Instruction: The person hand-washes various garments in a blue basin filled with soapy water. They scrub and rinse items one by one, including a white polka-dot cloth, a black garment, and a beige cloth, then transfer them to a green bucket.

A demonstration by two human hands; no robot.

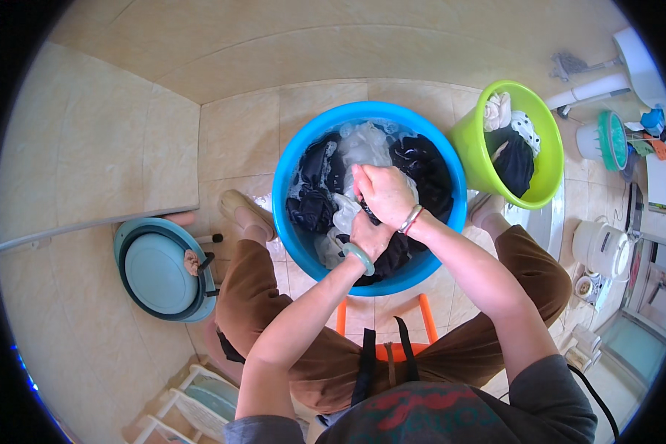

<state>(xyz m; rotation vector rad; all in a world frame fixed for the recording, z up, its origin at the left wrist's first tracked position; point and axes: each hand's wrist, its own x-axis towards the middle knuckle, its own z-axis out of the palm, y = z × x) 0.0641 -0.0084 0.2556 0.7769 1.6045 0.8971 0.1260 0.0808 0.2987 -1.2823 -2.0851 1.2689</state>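
A round blue tub (280, 194) stands on the floor between my feet, with dark wet clothes (312, 211) and a white wet cloth (364, 145) in sudsy water. My right hand (385, 194), with a silver bracelet at its wrist, is closed in a fist over the middle of the tub. Just below it and nearer to me, my left hand (371, 235) is closed too, a pale green bangle at that wrist. A bit of dark cloth (368, 213) shows between the two hands, gripped by both. My left fingertips are mostly hidden.
A lime green bucket (466, 148) holding dark and white clothes stands right of the tub. At left, light blue basins (163, 274) lean by a low wall. An orange stool (425, 318) is under me. White containers (599, 248) stand far right.
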